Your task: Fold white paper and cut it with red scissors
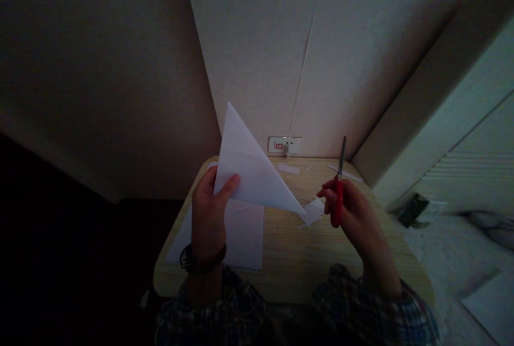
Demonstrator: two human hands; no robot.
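Observation:
My left hand [212, 204] grips a white folded paper triangle [249, 169] near its left edge, thumb on the front face and the fingers behind it. The triangle is raised above the table, one point up and a long corner reaching to the right. In my right hand [351, 204] are red-handled scissors [338, 198], held upright with the blades pointing up and apparently together. The scissors are apart from the paper. Below the left hand lies a stack of white paper sheets [247, 239], partly hidden by the hand and triangle.
Small white paper scraps [314, 211] lie on the wooden table [293, 260], with more cut strips [288, 168] along its back edge. A wall socket [284, 145] with a plug sits just behind the table. Walls stand close at the back and left.

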